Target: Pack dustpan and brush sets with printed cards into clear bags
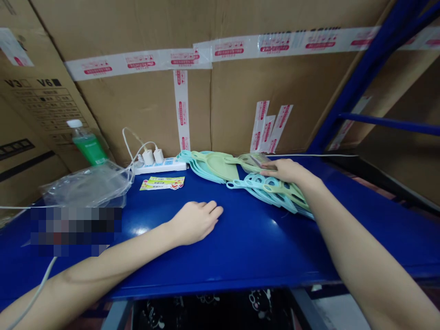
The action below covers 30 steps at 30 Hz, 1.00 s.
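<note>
My left hand (197, 222) rests palm down on the blue table, its fingers loosely curled together with nothing showing in them. At the back right, my right hand (287, 171) has its fingers closed on the edge of a pale green flat plastic piece with a long handle (244, 160). Left of it lies an overlapping stack of similar light blue and green handled pieces (220, 166). Below and in front of the right hand spreads a second group, light blue and green, with looped handle ends (257, 185); my right forearm hides part of it.
A white power strip (161, 167) with plugged-in chargers stands along the cardboard wall (137, 101). Two printed strips (161, 183) lie before it. Clear plastic bags (85, 185) and a green-labelled bottle (89, 144) are at the left. A blue metal post (357, 82) rises at the right.
</note>
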Tool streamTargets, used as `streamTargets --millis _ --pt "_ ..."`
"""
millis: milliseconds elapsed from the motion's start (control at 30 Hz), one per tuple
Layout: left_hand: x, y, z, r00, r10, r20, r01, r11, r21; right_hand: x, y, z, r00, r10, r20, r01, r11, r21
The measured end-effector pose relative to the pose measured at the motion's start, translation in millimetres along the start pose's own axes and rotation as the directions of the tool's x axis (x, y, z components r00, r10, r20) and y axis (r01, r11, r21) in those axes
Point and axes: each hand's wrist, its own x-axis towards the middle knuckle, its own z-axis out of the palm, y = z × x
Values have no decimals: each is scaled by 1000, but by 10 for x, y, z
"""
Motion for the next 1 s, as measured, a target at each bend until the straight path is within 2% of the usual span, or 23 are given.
streamTargets --millis 100,233,300,400,533,667,1000 --pt "370 98 -10 1000 14 -19 -15 1000 -5 -66 -122 -110 995 69 66 -65 996 -63" --pt "805 156 -30 978 -75 -196 81 996 25 -118 -234 -202 993 88 84 -79 991 -106" --pt "965 153 -50 977 -109 -184 110 994 -3 -127 -250 -217 993 84 83 -74 990 -116" --pt "1129 112 -77 987 -120 -110 115 992 -56 -129 -245 -217 994 74 78 -63 990 -127" --pt "1245 15 -86 996 -71 -55 67 996 -65 -133 -244 -220 995 70 75 -60 989 -137" --pt "1288 -47 -65 998 -34 -50 31 998 -47 -145 -256 -240 995 69 71 -59 988 -146" --pt "1174 14 4 993 70 -91 -71 997 -1 -156 -272 -275 996 29 81 -17 989 -147"
